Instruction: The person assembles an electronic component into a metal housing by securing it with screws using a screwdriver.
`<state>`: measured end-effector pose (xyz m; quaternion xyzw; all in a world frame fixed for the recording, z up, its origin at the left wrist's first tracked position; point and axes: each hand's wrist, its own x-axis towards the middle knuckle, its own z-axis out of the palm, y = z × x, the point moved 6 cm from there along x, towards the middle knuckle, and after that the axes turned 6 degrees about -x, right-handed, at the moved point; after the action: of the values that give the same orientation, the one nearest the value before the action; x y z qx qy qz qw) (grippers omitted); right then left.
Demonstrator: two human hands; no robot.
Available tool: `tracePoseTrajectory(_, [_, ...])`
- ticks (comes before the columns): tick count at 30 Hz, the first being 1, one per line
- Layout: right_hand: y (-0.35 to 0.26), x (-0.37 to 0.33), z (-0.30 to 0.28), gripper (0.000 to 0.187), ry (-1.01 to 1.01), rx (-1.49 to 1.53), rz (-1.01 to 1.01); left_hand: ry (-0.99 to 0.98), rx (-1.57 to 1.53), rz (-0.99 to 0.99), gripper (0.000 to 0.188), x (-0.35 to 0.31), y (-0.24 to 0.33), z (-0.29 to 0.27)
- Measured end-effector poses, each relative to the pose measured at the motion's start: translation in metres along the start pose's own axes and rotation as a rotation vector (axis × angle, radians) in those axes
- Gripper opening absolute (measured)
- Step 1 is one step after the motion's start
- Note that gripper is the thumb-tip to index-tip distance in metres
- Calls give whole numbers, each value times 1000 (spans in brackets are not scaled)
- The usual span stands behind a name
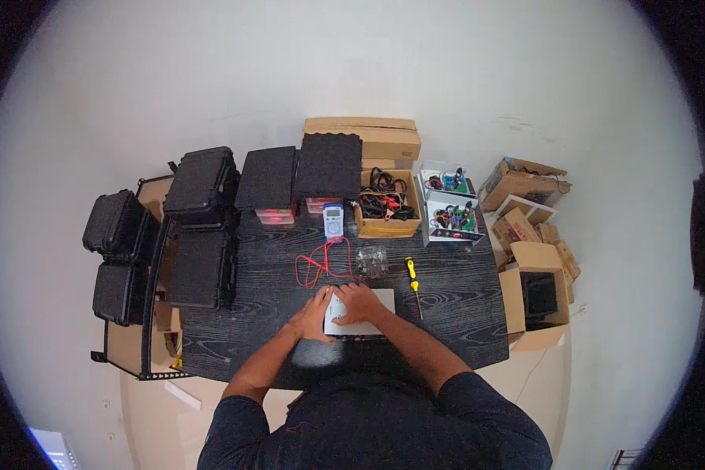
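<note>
A flat white case (380, 312) lies near the front middle of the dark wood-grain table. My left hand (313, 315) grips its left side, with the fingertips by the far left corner. My right hand (357, 304) rests over the top and far edge, its thumb across the lid and its fingers bent next to the left hand's. Beyond the case sit a blue-and-white multimeter (334, 222) with red test leads (315, 270) and a small clear box of little parts (372, 262). To the right lies a yellow-handled screwdriver (413, 274).
Black hard cases (204, 262) stack at the left, with foam-like black blocks (329, 166) behind. A cardboard box of cables (388, 207) and a white rack with circuit boards (452, 211) stand at the back. An open carton (539, 298) stands off the table's right side.
</note>
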<state>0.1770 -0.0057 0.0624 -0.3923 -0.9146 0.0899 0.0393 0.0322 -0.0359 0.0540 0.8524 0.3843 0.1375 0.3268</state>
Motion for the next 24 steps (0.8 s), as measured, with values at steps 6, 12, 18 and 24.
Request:
tracePoseTrajectory(6, [3,1,1,90,50,38,19,-14,-6,-21,152,2,-4,5])
tracePoseTrajectory(12, [3,-3,3,97,57,17,40,-25,-49,17,154,0,-4,4])
tracePoseTrajectory(18, [15,-19,-16,73,226,283,-39,-146,-47,-71,154,5,-4,2])
tracePoseTrajectory(24, [84,-124,-16,45,425,507,447,-50,-96,-22,143,1,-6,2])
